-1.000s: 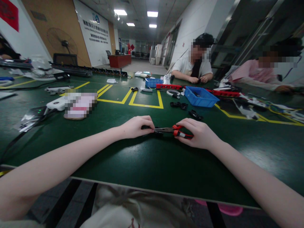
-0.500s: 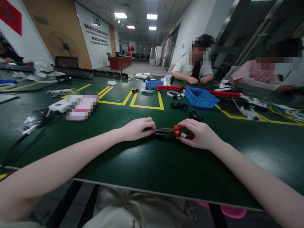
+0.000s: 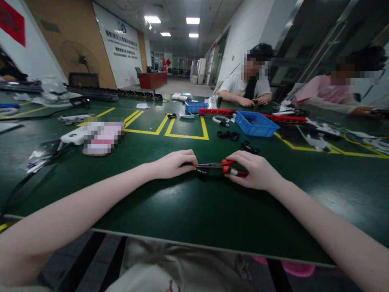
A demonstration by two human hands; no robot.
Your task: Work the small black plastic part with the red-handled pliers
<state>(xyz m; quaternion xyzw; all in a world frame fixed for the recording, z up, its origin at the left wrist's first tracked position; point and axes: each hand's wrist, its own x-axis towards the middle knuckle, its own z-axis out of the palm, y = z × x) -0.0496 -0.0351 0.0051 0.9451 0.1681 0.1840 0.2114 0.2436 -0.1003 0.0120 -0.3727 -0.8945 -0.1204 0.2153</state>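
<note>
My right hand (image 3: 255, 169) is wrapped round the red and black handles of long-nose pliers (image 3: 217, 166), whose jaws point left. The jaw tips reach the fingertips of my left hand (image 3: 178, 163). Those fingers are pinched together on a small black piece (image 3: 202, 171), which looks like part of a bundled cable and shows just below the jaws. Most of it is hidden by my fingers. Whether the jaws grip it I cannot make out. Beyond my right hand lie black cable bundles (image 3: 250, 147) on the green table.
Two blue bins (image 3: 258, 129) and a red strip (image 3: 214, 111) stand farther back. A phone (image 3: 103, 138) and a white device (image 3: 73, 136) lie to the left. Two people sit across the table at the right. The table's front edge (image 3: 194, 245) runs before my lap.
Both hands and the pliers keep nearly the same pose. The whole view has shifted slightly; little else differs.
</note>
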